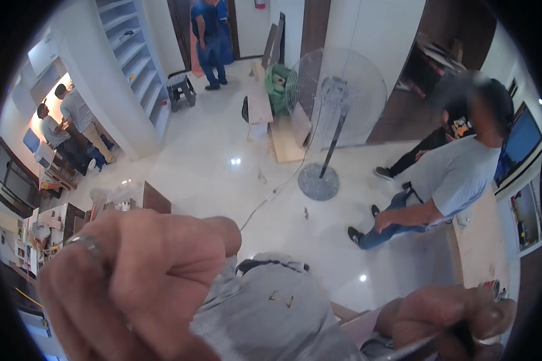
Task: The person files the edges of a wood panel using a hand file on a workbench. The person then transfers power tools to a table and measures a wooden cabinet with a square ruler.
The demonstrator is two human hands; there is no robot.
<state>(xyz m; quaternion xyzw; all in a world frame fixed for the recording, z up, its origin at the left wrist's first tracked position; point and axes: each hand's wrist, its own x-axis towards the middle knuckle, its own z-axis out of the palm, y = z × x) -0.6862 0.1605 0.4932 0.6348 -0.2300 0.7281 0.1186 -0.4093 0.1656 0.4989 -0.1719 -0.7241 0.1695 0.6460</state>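
- Head view: with the pedestal fan (318,182) as landmark, the left hand (135,283) looms large, below and to its left, and the right hand (451,316) is low to its right.
- The left hand has its fingers bent inward; I cannot tell whether anything is inside them.
- The right hand is also curled, thumb and fingers drawn close; its palm side is hidden, so I cannot tell a firm grip.
- A thin strip (420,345) shows beside the right hand, well below the fan and to its right; whether it is held or merely behind the fingers is unclear.
- A grey garment (271,313) fills the space between the hands, directly below the fan.
- As for progress, the handling looks under way rather than finished, judging by both bent hands; no completed result can be made out, and what is left is hidden.
- Right of the fan, a co-worker in a grey shirt (454,174) is near a pale wooden desk (485,256); left of the fan's pole is a green bag (277,90).
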